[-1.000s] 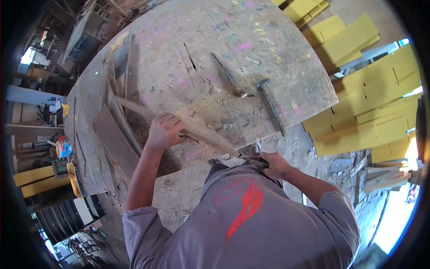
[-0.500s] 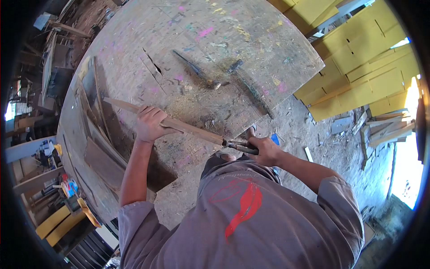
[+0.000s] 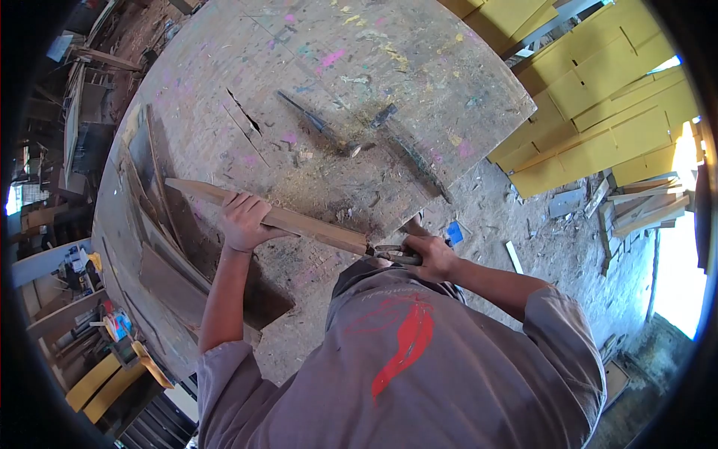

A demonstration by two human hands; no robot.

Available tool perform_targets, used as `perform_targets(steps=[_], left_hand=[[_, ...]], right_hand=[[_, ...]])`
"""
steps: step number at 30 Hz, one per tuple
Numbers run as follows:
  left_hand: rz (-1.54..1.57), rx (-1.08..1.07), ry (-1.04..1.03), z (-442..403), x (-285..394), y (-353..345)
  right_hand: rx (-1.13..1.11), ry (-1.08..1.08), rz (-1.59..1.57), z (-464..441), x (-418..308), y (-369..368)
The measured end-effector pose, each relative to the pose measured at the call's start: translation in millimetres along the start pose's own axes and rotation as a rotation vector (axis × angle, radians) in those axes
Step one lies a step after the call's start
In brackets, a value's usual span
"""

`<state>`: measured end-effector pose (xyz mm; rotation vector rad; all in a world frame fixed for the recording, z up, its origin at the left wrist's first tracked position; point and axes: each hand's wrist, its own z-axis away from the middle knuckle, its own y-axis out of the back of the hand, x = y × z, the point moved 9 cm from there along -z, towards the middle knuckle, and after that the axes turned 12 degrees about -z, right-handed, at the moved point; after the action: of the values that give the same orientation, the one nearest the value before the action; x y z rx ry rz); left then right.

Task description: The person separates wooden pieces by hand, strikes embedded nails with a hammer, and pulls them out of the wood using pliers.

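A long wooden bar (image 3: 318, 230), tapered at its far-left end, lies slantwise in front of my body, above the near edge of the workbench (image 3: 224, 52). My left hand (image 3: 245, 220) is closed around the bar toward that tapered end. In my right hand (image 3: 432, 257) are the handles of dark metal pincers (image 3: 394, 252). Their jaws meet the bar's near end, close to my shirt; what they grip there is too small to make out. Beyond the bar, a hammer (image 3: 383, 116) and a long pointed tool, perhaps a chisel (image 3: 310, 117), rest on the bench.
Curved wooden boards (image 3: 168, 262) lie along the bench's left side, by a dark opening. Wood shavings and paint spots cover the bench top. Yellow panels (image 3: 598, 97) stand at the upper right. Wood scraps (image 3: 647, 206) are piled near the right wall.
The bar's tapered end has come slightly toward my body. My right hand has shifted a little left, and the pincer handles look slightly further apart. The whole view has shifted slightly.
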<state>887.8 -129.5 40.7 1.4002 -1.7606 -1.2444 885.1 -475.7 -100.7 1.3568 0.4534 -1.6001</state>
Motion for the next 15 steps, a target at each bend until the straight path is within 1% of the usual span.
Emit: perform_targets(steps=[4, 7, 8, 10, 11, 13, 14, 15], left_hand=[[0.008, 0.012, 0.009, 1.9, 1.0, 2.9], [0.009, -0.017, 0.012, 5.1, 0.0, 0.5], [-0.003, -0.035, 0.021, 4.4, -2.7, 1.2], [-0.006, -0.079, 0.037, 6.4, 1.1, 1.2], [0.002, -0.050, 0.030, 9.0, 3.5, 2.0], [-0.004, 0.006, 0.019, 14.7, -2.4, 8.1], [0.019, -0.018, 0.025, 14.0, -3.2, 10.9], [0.050, -0.050, 0.033, 15.8, 1.3, 12.9]], right_hand=[[0.037, 0.092, -0.020, -5.8, -5.1, -3.9], [0.074, 0.228, -0.080, -15.9, 2.9, -11.3], [0.077, 0.225, -0.087, -20.0, 5.0, -11.0], [0.083, 0.197, -0.108, -15.0, 4.8, -11.9], [0.106, 0.184, -0.070, -14.2, 7.5, -10.7], [0.021, 0.092, 0.025, -14.8, -13.8, -0.6], [-0.018, 0.038, 0.069, -8.3, -29.6, 5.8], [-0.113, -0.061, 0.074, -1.6, -42.3, 8.9]])
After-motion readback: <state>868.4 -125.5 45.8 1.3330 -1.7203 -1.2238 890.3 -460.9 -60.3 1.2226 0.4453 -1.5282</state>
